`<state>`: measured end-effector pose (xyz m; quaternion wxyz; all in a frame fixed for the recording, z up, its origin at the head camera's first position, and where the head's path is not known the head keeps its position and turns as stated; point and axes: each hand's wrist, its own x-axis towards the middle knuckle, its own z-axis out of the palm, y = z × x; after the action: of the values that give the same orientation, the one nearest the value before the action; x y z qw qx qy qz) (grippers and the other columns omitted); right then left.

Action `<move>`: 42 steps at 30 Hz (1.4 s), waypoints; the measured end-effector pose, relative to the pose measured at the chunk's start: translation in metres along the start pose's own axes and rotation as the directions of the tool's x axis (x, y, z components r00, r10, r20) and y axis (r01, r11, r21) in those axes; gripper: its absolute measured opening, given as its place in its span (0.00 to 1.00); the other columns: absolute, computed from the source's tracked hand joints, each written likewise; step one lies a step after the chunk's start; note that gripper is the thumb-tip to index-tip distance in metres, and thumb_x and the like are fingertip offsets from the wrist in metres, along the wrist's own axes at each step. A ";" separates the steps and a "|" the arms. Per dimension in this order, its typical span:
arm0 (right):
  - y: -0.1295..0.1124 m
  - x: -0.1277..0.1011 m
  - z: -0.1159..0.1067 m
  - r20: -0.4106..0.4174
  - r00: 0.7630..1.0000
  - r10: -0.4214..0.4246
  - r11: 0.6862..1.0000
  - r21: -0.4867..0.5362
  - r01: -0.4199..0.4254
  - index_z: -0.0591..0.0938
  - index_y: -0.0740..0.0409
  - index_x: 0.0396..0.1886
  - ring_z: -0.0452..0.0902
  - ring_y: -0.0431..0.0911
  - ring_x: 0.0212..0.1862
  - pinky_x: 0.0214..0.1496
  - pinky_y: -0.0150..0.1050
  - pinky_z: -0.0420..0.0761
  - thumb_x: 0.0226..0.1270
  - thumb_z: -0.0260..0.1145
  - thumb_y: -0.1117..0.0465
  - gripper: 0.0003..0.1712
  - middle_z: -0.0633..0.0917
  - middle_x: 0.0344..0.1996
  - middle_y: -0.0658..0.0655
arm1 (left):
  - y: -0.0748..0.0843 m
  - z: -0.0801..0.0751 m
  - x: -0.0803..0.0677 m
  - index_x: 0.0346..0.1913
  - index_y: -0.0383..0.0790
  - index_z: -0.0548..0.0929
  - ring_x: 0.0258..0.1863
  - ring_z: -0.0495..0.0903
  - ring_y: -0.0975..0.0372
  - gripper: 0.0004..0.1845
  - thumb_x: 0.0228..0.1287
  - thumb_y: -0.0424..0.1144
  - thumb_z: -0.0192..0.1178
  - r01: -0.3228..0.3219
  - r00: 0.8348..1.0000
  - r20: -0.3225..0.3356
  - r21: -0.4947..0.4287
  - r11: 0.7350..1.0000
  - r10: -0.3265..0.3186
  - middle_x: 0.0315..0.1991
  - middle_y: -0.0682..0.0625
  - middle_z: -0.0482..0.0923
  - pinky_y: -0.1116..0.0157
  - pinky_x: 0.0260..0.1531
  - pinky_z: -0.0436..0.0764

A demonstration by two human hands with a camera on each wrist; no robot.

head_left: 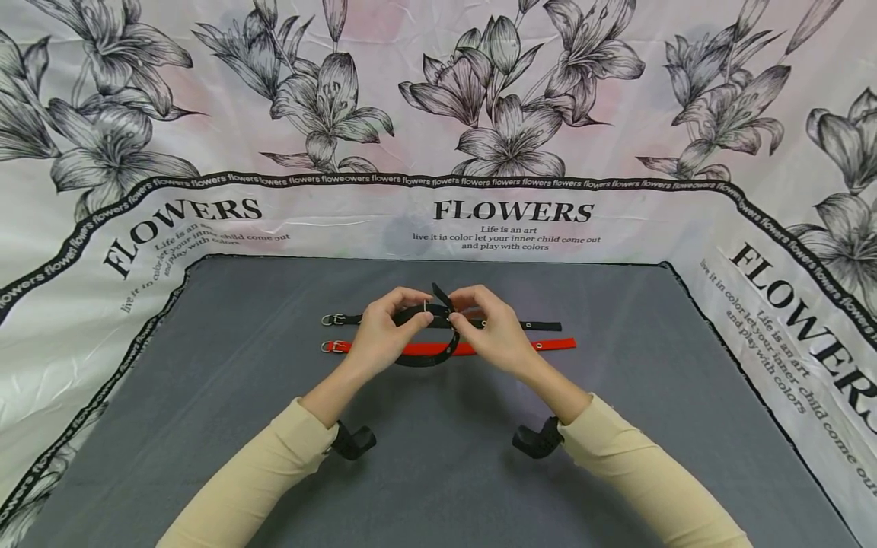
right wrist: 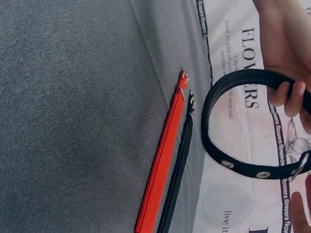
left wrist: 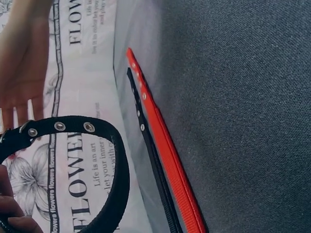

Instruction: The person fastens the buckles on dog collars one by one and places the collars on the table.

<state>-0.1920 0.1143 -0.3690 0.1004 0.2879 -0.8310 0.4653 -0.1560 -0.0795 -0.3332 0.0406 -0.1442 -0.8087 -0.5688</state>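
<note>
Right now your left hand [head_left: 384,335] and right hand [head_left: 493,331] both pinch the looped black collar [head_left: 428,358], held just above the grey table mat [head_left: 274,380], with fingertips clamped near the metal buckle [head_left: 426,307]. To do this well, I judge you should keep the left fingers firm on the buckle side while the right thumb and forefinger guide the strap end [head_left: 441,294] squarely through, lining an eyelet [left wrist: 59,126] up with the prong. Keep the loop lifted, since directly beneath it lie a flat black collar [head_left: 534,326] and a red collar [head_left: 548,345], side by side and nearly touching, and a dragged loop could snag either. Beyond them hangs the flower-print backdrop [head_left: 514,213].
</note>
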 end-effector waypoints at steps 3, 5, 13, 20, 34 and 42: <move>0.000 0.001 0.001 -0.052 0.998 -0.023 1.000 0.006 0.023 0.76 0.54 0.49 0.76 0.43 0.47 0.50 0.41 0.78 0.63 0.62 0.64 0.14 0.79 0.44 0.52 | -0.001 0.002 0.001 0.49 0.37 0.79 0.42 0.77 0.52 0.13 0.61 0.34 0.60 0.012 1.000 0.008 0.021 1.000 -0.012 0.45 0.42 0.79 0.60 0.39 0.76; -0.001 0.002 0.002 -0.080 0.996 -0.042 0.999 0.005 0.042 0.77 0.54 0.49 0.76 0.42 0.46 0.49 0.41 0.78 0.63 0.62 0.64 0.14 0.80 0.44 0.52 | -0.002 0.003 0.002 0.49 0.37 0.79 0.42 0.77 0.53 0.13 0.61 0.34 0.60 0.015 1.000 0.018 0.031 0.999 -0.016 0.45 0.43 0.79 0.62 0.38 0.76; -0.001 0.004 0.007 -0.103 0.993 -0.062 0.998 0.016 0.064 0.78 0.55 0.45 0.79 0.41 0.42 0.45 0.33 0.79 0.61 0.64 0.66 0.12 0.81 0.40 0.52 | -0.005 0.006 0.002 0.49 0.38 0.79 0.43 0.78 0.54 0.13 0.60 0.34 0.61 0.014 0.999 0.029 0.044 0.999 -0.016 0.46 0.44 0.79 0.62 0.36 0.77; -0.009 0.003 0.000 -0.051 0.998 -0.046 0.999 0.011 0.046 0.77 0.56 0.41 0.79 0.42 0.40 0.44 0.35 0.80 0.60 0.64 0.67 0.10 0.79 0.38 0.52 | -0.003 0.007 0.001 0.48 0.38 0.79 0.40 0.78 0.55 0.13 0.60 0.33 0.61 0.012 0.999 0.030 0.032 0.999 -0.013 0.45 0.44 0.79 0.65 0.32 0.77; -0.009 0.006 -0.020 0.187 0.974 0.131 0.986 0.074 -0.147 0.75 0.52 0.38 0.80 0.45 0.41 0.43 0.40 0.80 0.61 0.64 0.65 0.08 0.78 0.40 0.52 | -0.043 0.018 0.012 0.46 0.51 0.81 0.34 0.80 0.65 0.12 0.58 0.42 0.64 -0.006 1.000 -0.003 0.014 1.000 0.006 0.42 0.56 0.81 0.65 0.30 0.79; -0.011 0.008 -0.026 0.256 0.955 0.147 0.987 0.016 -0.157 0.75 0.52 0.35 0.79 0.43 0.40 0.41 0.36 0.81 0.58 0.66 0.67 0.09 0.77 0.38 0.51 | -0.040 0.021 0.010 0.46 0.52 0.82 0.31 0.80 0.61 0.12 0.57 0.41 0.64 -0.024 1.000 0.004 0.029 0.999 0.024 0.42 0.57 0.81 0.66 0.25 0.77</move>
<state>-0.1948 0.1282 -0.3436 -0.0484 0.2821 -0.8480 0.4460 -0.1749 -0.0707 -0.3747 0.0481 -0.1542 -0.8151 -0.5564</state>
